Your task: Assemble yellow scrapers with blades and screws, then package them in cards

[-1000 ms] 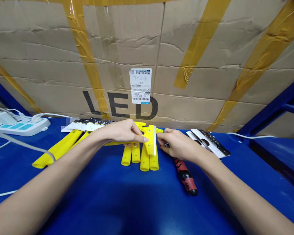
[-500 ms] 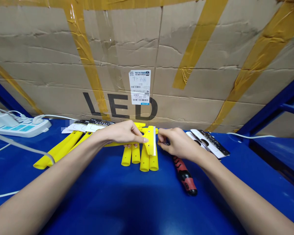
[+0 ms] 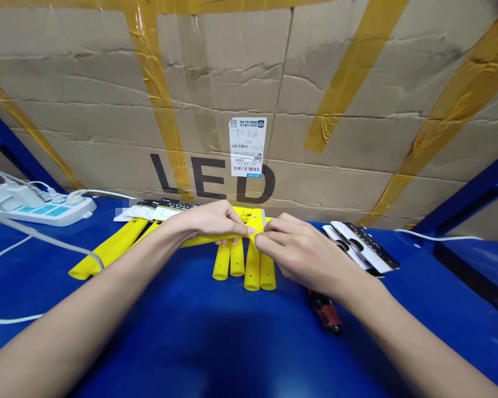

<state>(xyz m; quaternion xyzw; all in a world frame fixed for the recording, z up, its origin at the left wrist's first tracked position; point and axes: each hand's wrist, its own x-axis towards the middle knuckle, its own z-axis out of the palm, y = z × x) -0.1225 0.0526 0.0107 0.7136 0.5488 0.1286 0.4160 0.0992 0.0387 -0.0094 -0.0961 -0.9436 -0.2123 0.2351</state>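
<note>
My left hand (image 3: 219, 221) is closed around the handle of a yellow scraper (image 3: 256, 214), with its thumb near the head. A pale blade edge shows along the head's right side, and a small shiny screw sits in its upper hole. My right hand (image 3: 294, 240) is pinched at the lower part of the head; whatever its fingertips hold is hidden. Below the hands lie several yellow scrapers with hollow handles (image 3: 252, 273). A red and black screwdriver handle (image 3: 326, 315) is partly covered by my right wrist.
At left, more yellow scrapers (image 3: 112, 249) lie beside printed cards (image 3: 170, 210). Other black and white cards (image 3: 361, 249) lie at right. A white power strip (image 3: 53, 210) with cables sits far left. A taped cardboard box (image 3: 216, 99) stands behind the blue table (image 3: 170, 342).
My right hand has moved left onto the scraper's head, and its forearm now covers part of the screwdriver. My left hand keeps its hold. The view has shifted slightly left.
</note>
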